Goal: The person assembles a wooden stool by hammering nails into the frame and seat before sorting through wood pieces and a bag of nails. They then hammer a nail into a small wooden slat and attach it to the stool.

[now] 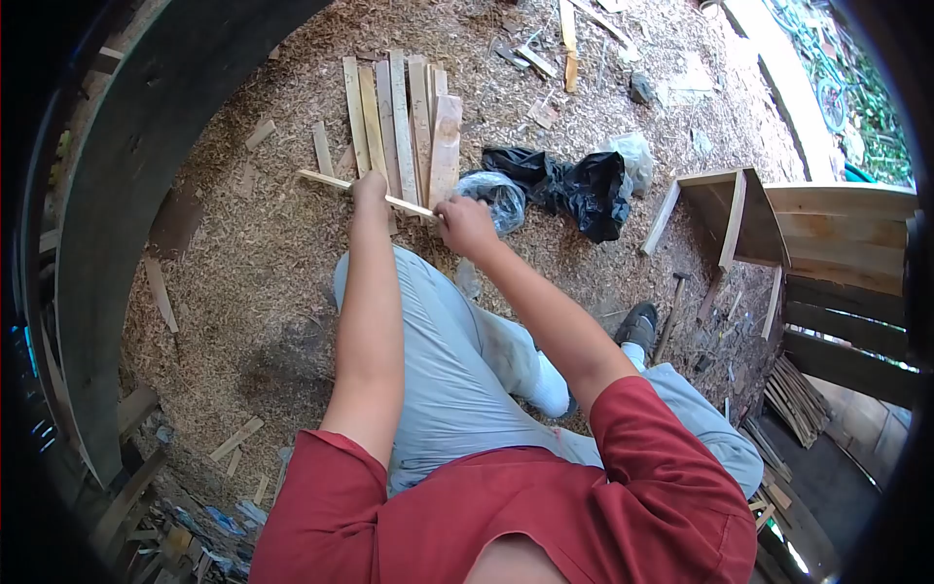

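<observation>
A thin wooden strip [409, 206] runs slantwise across both my hands, its left end higher than its right. My left hand [370, 189] is closed around it left of the middle, with the fingers mostly hidden from above. At the right end, my right hand [467, 224] grips the strip with curled fingers. Just beyond my hands lies a row of wooden slats [399, 122], side by side and pointing away from me. One wider slat [447, 136] is at the right of this row. A clear plastic bag [498, 198] lies right behind my right hand.
Wood shavings [243, 282] cover the ground. Black plastic bags [593, 190] lie right of the slats. A hammer [671, 316] rests near my shoe [637, 324]. A low wooden frame [735, 219] stands at the right, and a large curved board [126, 195] rises at the left.
</observation>
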`<move>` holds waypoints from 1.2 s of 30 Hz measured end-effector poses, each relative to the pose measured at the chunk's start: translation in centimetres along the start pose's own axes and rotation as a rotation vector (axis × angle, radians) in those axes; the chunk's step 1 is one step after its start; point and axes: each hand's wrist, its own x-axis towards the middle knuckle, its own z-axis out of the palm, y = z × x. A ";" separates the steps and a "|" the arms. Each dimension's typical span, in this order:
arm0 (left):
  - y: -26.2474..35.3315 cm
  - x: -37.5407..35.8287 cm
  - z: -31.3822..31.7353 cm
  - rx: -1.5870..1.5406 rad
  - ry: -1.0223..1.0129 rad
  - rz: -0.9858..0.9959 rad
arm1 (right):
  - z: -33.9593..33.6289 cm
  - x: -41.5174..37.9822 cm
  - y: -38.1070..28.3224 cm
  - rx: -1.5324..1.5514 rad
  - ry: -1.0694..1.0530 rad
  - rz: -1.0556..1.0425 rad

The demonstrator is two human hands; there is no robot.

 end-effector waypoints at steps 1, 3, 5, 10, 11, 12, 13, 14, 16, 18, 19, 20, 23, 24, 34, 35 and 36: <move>-1.2 3.2 -0.2 -0.107 -0.015 0.020 | 0.1 -0.2 -0.2 -0.002 0.002 -0.006; -1.3 4.3 -0.2 -0.138 0.007 0.073 | 0.6 -0.6 -0.4 0.058 0.077 0.014; 1.8 -3.8 0.9 -0.049 0.255 0.285 | -0.1 -0.5 -1.3 0.094 0.077 0.024; 3.0 -6.5 1.8 0.128 0.287 0.497 | 1.6 0.8 -0.4 0.292 0.264 0.119; 3.2 -6.8 1.8 0.128 0.286 0.497 | 2.0 1.2 0.2 0.291 0.264 0.119; 3.0 -6.2 1.8 0.095 0.222 0.591 | 1.9 1.7 0.3 0.200 0.298 0.120; 2.9 -5.6 1.8 0.062 0.157 0.685 | 1.9 2.0 0.4 0.110 0.332 0.120; 2.8 -5.1 1.9 0.062 0.156 0.688 | 2.0 2.3 0.4 0.110 0.336 0.119; 2.9 -5.2 1.9 0.041 0.051 0.575 | 1.1 2.7 -0.5 -0.037 0.111 0.297; 2.8 -5.2 2.1 0.033 -0.003 0.556 | 0.2 3.6 -0.5 0.012 0.064 0.347; 2.7 -5.0 2.1 0.023 -0.054 0.535 | -0.1 4.0 -0.3 0.061 0.014 0.394; 2.6 -4.9 2.2 0.022 -0.054 0.538 | -0.4 4.2 0.0 0.060 0.016 0.392; 2.6 -6.0 2.7 0.071 -0.035 0.480 | 0.2 4.1 1.7 0.153 -0.029 0.359; 2.7 -6.4 2.8 0.058 -0.080 0.454 | 1.0 3.9 2.4 0.148 0.014 0.317; 4.1 -10.3 4.5 0.041 -0.576 0.430 | -0.1 -0.6 4.0 0.717 0.185 0.212; 4.1 -10.7 4.9 0.030 -0.647 0.421 | -1.2 -1.2 3.7 0.920 0.130 0.266; 4.5 -12.4 5.2 0.080 -0.659 0.406 | -2.1 -1.9 3.2 0.900 0.245 0.208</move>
